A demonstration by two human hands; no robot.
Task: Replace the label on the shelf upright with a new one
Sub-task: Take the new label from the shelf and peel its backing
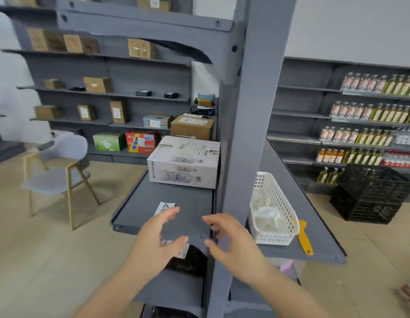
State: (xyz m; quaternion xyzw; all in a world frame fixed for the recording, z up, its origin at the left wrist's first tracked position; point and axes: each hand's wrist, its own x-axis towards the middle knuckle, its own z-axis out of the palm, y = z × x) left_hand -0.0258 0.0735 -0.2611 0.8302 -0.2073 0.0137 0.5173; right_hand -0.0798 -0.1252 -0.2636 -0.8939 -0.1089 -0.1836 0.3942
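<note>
Head view: both hands' fingers [174,211] spread, empty

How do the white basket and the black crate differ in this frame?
The white basket sits on the grey shelf beside the upright; the black crate stands on the floor. The basket is long and shallow, the crate looks taller and boxier. The basket holds pale items; the crate's contents are unclear. Both have perforated walls.

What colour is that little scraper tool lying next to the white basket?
The scraper is orange-yellow, seen in the head view on the grey shelf beside the basket.
</note>
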